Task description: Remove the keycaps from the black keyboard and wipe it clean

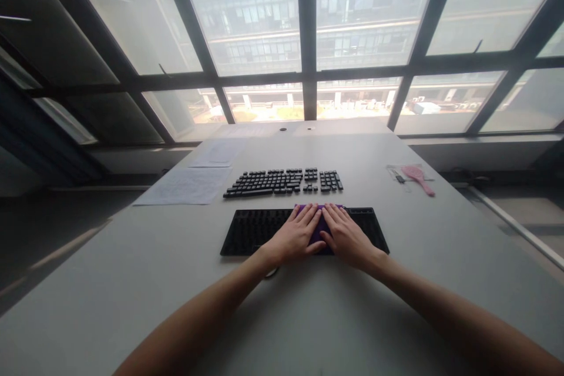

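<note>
A black keyboard base (254,229) with its keycaps off lies on the table in front of me. On its right-middle part rests a purple cloth (318,233), mostly covered by my hands. My left hand (296,237) lies flat on the cloth's left side, fingers stretched forward. Mirroring it, my right hand (346,236) presses flat on the right side, its thumb near the left thumb. Beyond the base, the loose black keycaps (275,181) are laid out in keyboard order. What lies under the cloth is hidden.
Paper sheets (185,185) lie at the left of the white table (158,282). A pink hairbrush (416,176) and a small clear bag (399,171) with a dark item sit at the right. Large windows (352,12) stand behind the table.
</note>
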`<move>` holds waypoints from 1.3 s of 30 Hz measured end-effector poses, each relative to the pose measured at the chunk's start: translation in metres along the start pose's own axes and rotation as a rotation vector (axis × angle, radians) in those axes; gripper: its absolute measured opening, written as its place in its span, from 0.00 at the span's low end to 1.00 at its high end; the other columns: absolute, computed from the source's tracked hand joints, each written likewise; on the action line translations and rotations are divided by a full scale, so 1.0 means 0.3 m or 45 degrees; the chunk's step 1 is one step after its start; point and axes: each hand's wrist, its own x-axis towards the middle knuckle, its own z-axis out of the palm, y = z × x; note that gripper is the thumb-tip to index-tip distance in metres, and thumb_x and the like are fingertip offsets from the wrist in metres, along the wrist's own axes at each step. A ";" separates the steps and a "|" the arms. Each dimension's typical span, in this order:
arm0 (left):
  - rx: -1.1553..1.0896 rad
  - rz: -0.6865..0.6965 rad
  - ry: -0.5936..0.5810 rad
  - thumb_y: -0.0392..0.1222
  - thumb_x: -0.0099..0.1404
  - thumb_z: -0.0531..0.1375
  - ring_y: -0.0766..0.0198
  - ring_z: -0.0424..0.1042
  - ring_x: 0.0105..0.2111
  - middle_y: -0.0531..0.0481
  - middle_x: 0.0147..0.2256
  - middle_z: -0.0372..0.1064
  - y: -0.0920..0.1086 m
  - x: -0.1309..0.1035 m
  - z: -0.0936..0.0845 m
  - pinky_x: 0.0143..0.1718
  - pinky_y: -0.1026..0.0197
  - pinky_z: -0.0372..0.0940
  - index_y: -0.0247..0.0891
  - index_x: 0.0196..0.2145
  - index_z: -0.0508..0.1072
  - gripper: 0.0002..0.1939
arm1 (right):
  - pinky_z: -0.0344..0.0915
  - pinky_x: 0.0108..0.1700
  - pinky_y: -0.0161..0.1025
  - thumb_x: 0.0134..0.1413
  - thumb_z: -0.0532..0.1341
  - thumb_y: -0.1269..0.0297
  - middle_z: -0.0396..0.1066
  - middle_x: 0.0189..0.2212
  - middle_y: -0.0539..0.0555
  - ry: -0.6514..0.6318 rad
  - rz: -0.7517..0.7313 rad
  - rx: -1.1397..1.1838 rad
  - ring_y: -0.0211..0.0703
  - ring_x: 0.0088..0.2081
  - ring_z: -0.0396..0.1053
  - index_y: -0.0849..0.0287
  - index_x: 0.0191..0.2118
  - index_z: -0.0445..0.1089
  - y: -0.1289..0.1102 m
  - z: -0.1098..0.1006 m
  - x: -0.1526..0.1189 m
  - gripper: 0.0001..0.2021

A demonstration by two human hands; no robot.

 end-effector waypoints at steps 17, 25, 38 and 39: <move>-0.003 -0.028 -0.015 0.63 0.70 0.48 0.47 0.41 0.70 0.34 0.69 0.41 0.012 0.001 -0.004 0.68 0.43 0.38 0.31 0.70 0.46 0.41 | 0.48 0.68 0.53 0.65 0.54 0.62 0.52 0.67 0.70 0.025 0.028 -0.061 0.58 0.69 0.48 0.73 0.67 0.56 -0.014 -0.006 -0.008 0.29; 0.008 -0.037 -0.015 0.62 0.71 0.47 0.47 0.40 0.70 0.33 0.69 0.42 0.015 0.000 0.004 0.68 0.44 0.39 0.29 0.69 0.47 0.41 | 0.49 0.68 0.53 0.65 0.54 0.63 0.56 0.66 0.68 0.038 0.020 -0.051 0.57 0.68 0.51 0.71 0.65 0.60 -0.014 -0.008 -0.003 0.27; 0.034 -0.050 -0.018 0.62 0.71 0.47 0.48 0.39 0.70 0.35 0.69 0.42 0.015 -0.003 0.006 0.69 0.45 0.37 0.31 0.70 0.46 0.40 | 0.50 0.68 0.54 0.64 0.55 0.63 0.56 0.65 0.69 0.079 0.008 -0.024 0.58 0.68 0.52 0.71 0.65 0.60 -0.008 0.005 -0.004 0.27; 0.033 -0.055 -0.029 0.62 0.71 0.47 0.48 0.40 0.70 0.35 0.69 0.42 0.016 -0.002 0.005 0.69 0.45 0.37 0.31 0.70 0.46 0.40 | 0.50 0.68 0.54 0.64 0.55 0.63 0.56 0.65 0.69 0.077 0.008 -0.022 0.58 0.68 0.52 0.71 0.65 0.60 -0.007 0.005 -0.004 0.27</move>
